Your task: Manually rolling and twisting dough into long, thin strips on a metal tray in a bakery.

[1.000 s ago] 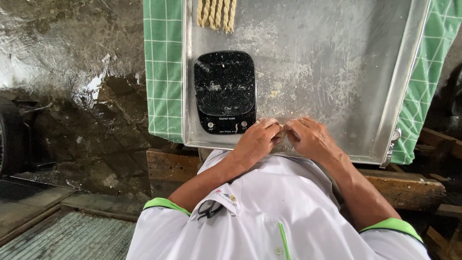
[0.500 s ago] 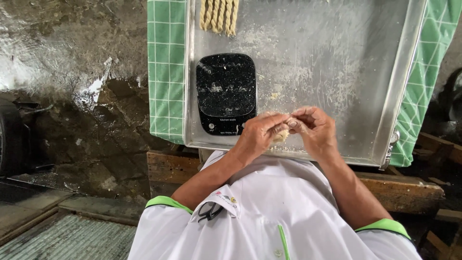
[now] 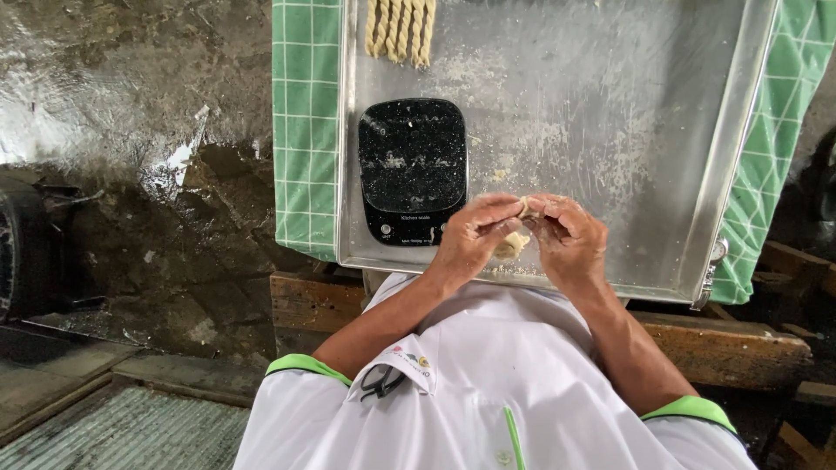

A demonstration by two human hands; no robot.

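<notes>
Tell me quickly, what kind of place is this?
Probably a small, rough food-making workshop: a floured metal tray on a green checked cloth, a black kitchen scale, twisted dough sticks, and both hands pinching dough.

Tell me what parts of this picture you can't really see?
- Dough piece, head view: mostly covered by the left hand and right hand; its shape is unclear.
- Twisted dough sticks: cut off by the top edge.
- Black scale: near corner hidden behind the left hand.
- Metal tray: far end out of frame.
</notes>
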